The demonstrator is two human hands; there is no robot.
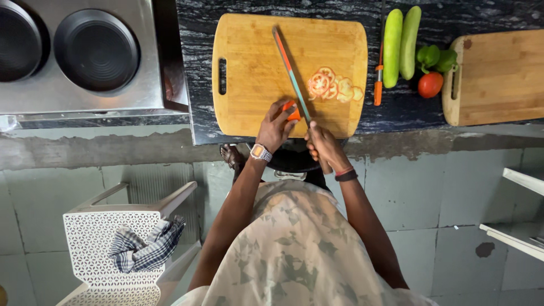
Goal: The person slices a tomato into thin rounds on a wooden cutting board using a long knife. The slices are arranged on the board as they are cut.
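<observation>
Grey tiled floor, dark marbled counter, white lattice chair with checked cloth.

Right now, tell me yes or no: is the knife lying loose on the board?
No, the right hand grips the knife over the board.

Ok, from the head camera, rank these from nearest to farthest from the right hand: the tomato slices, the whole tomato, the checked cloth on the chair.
From the right hand holding the knife:
1. Tomato slices, on the cutting board just ahead of the hand.
2. Whole tomato, on the counter off to the right, beside the green peppers.
3. Checked cloth, on the white chair, behind and to the left.
</observation>
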